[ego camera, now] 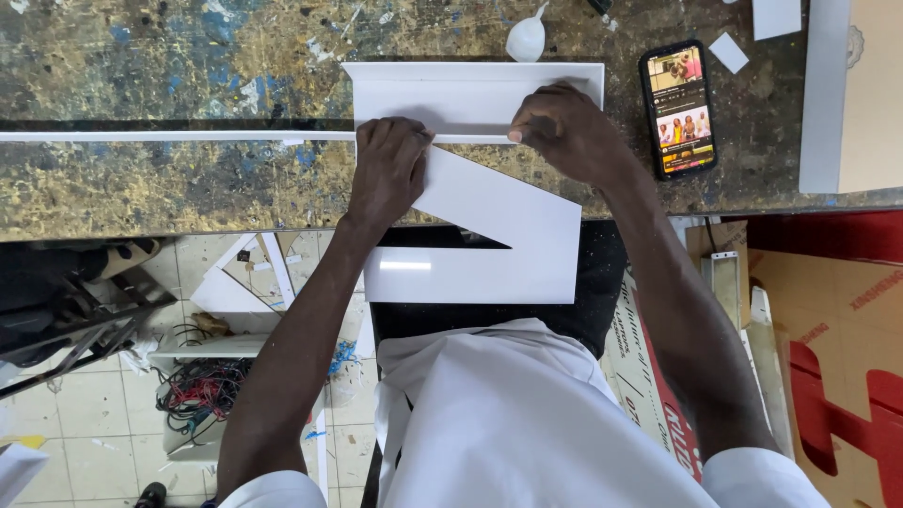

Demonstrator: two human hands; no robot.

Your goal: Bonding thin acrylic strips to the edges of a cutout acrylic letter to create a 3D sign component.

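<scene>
A white Z-shaped flat panel (508, 226) lies on the paint-stained workbench (141, 179) and juts over its near edge toward me. My left hand (388, 171) presses flat on the upper left part of the panel, fingers together. My right hand (562, 132) pinches a thin white strip (179, 136) that runs leftward along the bench and meets the panel's upper bar. Both hands sit side by side at that joint.
A phone (678, 109) with a lit screen lies right of the panel. A small white bottle (526, 38) lies behind it. White boards (851, 94) stand at the far right. Below the bench are tangled wires (202, 390), offcuts and red-lettered cardboard (828, 376).
</scene>
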